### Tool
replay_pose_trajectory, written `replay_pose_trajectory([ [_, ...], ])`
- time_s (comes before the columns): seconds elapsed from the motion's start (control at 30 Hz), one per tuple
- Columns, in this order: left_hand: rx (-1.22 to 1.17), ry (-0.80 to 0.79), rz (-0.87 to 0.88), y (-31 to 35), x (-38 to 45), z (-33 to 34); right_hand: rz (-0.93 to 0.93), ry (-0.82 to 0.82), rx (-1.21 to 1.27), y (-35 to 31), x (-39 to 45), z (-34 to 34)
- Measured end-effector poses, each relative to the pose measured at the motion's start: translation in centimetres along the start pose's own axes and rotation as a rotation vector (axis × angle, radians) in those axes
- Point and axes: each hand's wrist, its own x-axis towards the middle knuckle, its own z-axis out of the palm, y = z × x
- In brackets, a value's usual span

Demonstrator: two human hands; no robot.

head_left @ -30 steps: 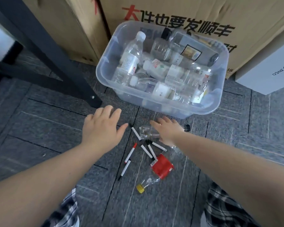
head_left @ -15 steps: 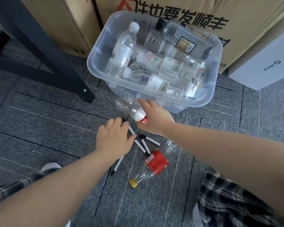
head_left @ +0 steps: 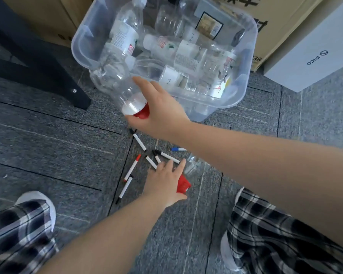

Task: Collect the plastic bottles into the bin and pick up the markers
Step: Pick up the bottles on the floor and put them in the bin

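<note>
Lifted since before, right hand (head_left: pixel 156 111) grips clear bottle (head_left: pixel 117 80) at bin (head_left: pixel 79 48) rim.
Left hand (head_left: pixel 163 182) spread wide on red-labelled bottle (head_left: pixel 183 184), near markers (head_left: pixel 140 142).

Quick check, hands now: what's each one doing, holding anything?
Left hand: open, fingers spread over the red-labelled bottle on the floor; no grip yet.
Right hand: closed on a clear bottle.
</note>
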Motion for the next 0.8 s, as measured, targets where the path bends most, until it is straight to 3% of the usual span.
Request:
replay_pose_trajectory([
  [0.13,-0.018,-0.06,-0.031,0.8,0.6,1.8,0.02,0.032,0.056,0.7,0.0,-0.7],
  [0.27,-0.028,-0.016,-0.009,0.1,0.3,1.0,0.022,0.031,0.08,0.5,0.4,-1.4],
  [0.57,0.016,0.02,-0.101,-4.8,-4.0,-7.2,-0.022,0.079,0.069,-4.8,0.6,-5.9],
  [0.8,0.005,0.109,-0.166,-7.0,-9.7,-13.4,-0.03,0.207,0.062,-8.2,1.0,-10.8],
])
